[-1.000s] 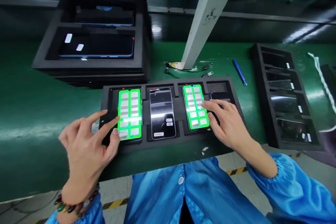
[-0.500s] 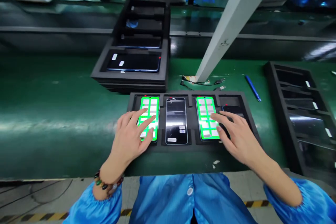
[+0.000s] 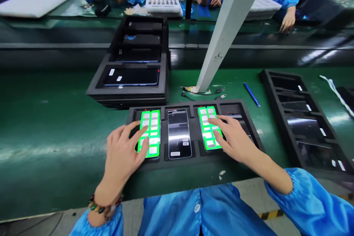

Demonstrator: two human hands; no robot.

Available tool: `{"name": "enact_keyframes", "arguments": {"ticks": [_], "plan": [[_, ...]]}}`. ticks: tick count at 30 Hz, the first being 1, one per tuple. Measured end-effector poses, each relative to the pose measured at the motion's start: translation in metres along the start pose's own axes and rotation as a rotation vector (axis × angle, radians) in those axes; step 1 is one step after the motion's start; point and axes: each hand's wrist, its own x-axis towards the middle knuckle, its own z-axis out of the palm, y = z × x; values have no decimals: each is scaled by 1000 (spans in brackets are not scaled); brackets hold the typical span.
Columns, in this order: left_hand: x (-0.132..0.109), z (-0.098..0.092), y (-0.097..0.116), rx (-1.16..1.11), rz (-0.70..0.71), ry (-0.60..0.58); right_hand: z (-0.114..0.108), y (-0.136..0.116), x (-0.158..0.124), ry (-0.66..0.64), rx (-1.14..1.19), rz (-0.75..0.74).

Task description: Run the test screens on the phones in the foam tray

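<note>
A black foam tray [image 3: 163,129] in front of me holds phones in its slots. My left hand [image 3: 123,151] is open, its fingers spread over the leftmost phone [image 3: 154,132], whose lit screen shows a green grid with white blocks. Over the third phone [image 3: 206,127], lit in the same pattern, my right hand [image 3: 238,138] is open with fingertips at the screen. Between them lies a dark-screened phone [image 3: 177,129] with small white labels. Another dark phone [image 3: 245,123] in the right slot is partly hidden by my right hand.
A stack of black foam trays [image 3: 96,86] with phones stands behind on the left. Another phone tray [image 3: 282,123] lies to the right. A grey post [image 3: 218,40], short cables [image 3: 218,91] and a blue pen [image 3: 252,94] are behind. Co-workers' hands [image 3: 288,19] show across the bench.
The view has tilted up and shifted, showing more of the co-workers opposite. My fingers have shifted slightly on both lit screens, the right fingers farther in; both grids remain lit.
</note>
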Motion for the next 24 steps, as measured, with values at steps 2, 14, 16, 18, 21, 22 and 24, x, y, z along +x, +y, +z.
{"name": "enact_keyframes", "arguments": {"ticks": [2, 14, 16, 18, 21, 22, 24], "plan": [[4, 1, 5, -27, 43, -23, 5, -5, 8, -13, 23, -30], [-1, -5, 1, -47, -165, -22, -6, 14, -5, 24, -86, 3], [-2, -4, -2, -48, -199, 2, -10, 16, -4, 18, -105, 23], [0, -2, -2, -53, -194, 14, -12, 15, 1, 8, -121, 23], [8, 4, 0, -49, -173, 5, -10, 11, 13, -8, -138, 1], [11, 5, 1, -45, -168, -3, -8, 9, 18, -13, -141, -12], [17, 8, 6, -44, -153, -24, -1, 4, 27, -24, -147, -46]]}}
